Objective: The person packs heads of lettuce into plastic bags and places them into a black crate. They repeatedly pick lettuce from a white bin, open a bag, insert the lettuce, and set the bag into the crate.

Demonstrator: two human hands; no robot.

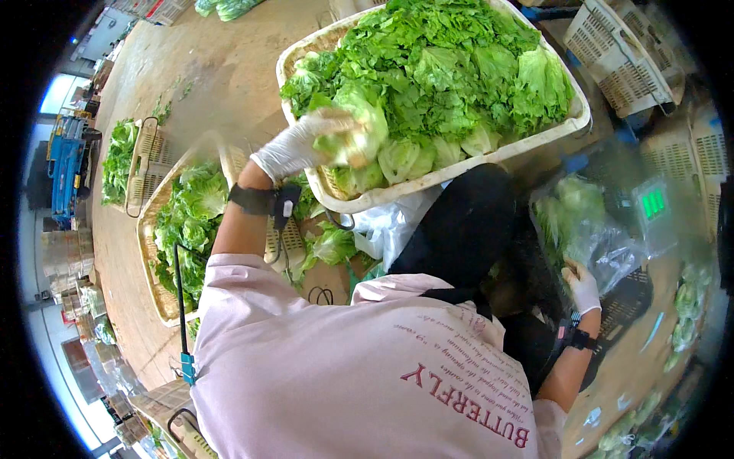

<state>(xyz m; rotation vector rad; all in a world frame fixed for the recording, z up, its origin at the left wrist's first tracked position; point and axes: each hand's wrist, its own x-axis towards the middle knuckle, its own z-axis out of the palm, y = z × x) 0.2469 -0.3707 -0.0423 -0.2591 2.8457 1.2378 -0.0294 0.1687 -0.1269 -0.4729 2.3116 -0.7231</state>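
**Bagging, prob. mid-pick**

A lettuce head (368, 122) is held in the L hand (317, 141), grip closed round it (motion-blurred), over the crate's (535, 140) near-left corner. The clear bag (609, 256), w/ leafy greens (577, 197) inside, is touched by the R hand (583, 287); pinched or not, can't tell.

Next move, as judged: head to be brought across, bag mouth to be held open.

Dark-red print (440, 392) is seen upside down on the pink shirt (306, 359); a small display (652, 204) is lit green.

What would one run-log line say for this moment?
left hand: holding lettuce head at crate corner | right hand: at clear bag, grip unclear | crate: piled with lettuce
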